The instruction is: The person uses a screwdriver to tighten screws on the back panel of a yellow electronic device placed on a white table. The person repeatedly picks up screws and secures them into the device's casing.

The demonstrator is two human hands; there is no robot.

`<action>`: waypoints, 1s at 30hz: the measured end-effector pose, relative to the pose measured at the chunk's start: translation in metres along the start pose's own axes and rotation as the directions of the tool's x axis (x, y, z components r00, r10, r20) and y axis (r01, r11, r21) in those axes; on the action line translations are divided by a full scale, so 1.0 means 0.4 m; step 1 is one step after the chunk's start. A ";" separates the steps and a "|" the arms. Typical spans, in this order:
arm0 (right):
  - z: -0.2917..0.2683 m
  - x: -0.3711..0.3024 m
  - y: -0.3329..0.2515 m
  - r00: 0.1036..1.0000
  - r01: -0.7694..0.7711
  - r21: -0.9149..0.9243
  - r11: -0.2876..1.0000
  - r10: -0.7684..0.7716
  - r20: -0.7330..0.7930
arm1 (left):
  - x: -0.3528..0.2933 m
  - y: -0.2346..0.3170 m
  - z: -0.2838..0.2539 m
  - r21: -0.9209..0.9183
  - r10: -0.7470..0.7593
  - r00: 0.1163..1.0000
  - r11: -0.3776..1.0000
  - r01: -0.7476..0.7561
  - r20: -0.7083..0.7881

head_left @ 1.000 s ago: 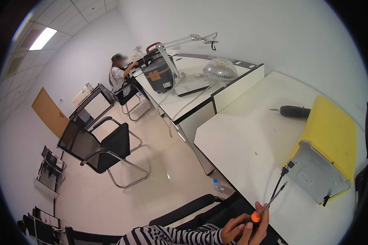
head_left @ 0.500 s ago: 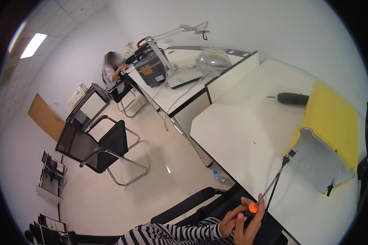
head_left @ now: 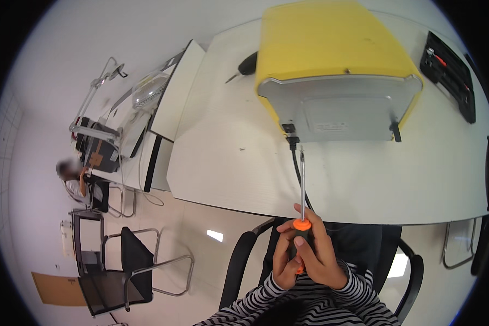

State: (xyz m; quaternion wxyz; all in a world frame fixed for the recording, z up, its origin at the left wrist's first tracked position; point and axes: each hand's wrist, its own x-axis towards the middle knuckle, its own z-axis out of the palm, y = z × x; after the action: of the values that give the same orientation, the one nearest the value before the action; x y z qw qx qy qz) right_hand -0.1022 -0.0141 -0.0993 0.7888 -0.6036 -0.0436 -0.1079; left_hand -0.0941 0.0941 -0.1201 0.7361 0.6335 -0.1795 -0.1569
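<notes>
Between my two hands, in front of the table edge, a long screwdriver (head_left: pixel 303 187) points away from me, its bare metal shaft rising from an orange collar. My left hand (head_left: pixel 283 259) is closed around the handle from the left. My right hand (head_left: pixel 323 252) wraps it from the right, thumb laid along it; most of the handle is hidden by the fingers. Beyond the screwdriver tip stands a yellow-cased device (head_left: pixel 331 43) with a grey metal panel (head_left: pixel 331 114) facing me. A black power cord (head_left: pixel 294 157) is plugged into the panel's lower left.
A black-handled tool with a thin shaft (head_left: pixel 247 66) lies left of the device. At the right is an open black tool case (head_left: pixel 453 81) with a red-handled piece. A black chair (head_left: pixel 130 255) stands on the floor at left; a person (head_left: pixel 73 176) sits at a farther desk.
The view has turned right, so the device and my hands appear more central and the black case has come into sight. Both hands still hold the screwdriver.
</notes>
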 end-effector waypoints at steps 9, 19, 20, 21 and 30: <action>0.030 0.050 -0.014 1.000 -0.026 0.049 0.998 0.027 -0.013 | 0.045 0.068 -0.007 -0.023 -0.129 0.985 0.992 0.127 -0.113; 0.033 0.068 -0.014 1.000 -0.023 0.112 0.993 0.025 -0.012 | 0.060 0.093 -0.015 -0.031 -0.147 0.988 0.989 0.145 -0.046; 0.032 0.068 -0.012 1.000 -0.014 0.110 0.994 0.016 -0.013 | 0.063 0.097 -0.013 -0.041 -0.126 0.991 0.991 0.125 -0.035; 0.031 0.069 -0.011 1.000 -0.004 0.107 0.994 0.006 -0.015 | 0.063 0.096 -0.012 -0.047 -0.131 0.990 0.990 0.129 -0.042; 0.030 0.067 -0.007 1.000 0.004 0.106 0.994 -0.003 -0.013 | 0.059 0.091 -0.012 -0.019 -0.189 0.980 0.982 0.188 -0.068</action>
State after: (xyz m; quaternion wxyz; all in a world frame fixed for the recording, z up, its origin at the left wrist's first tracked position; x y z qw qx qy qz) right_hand -0.0760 -0.0065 -0.0883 0.8199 -0.5599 -0.0453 -0.1107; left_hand -0.0710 0.0929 -0.0831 0.7277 0.6481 -0.0920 -0.2049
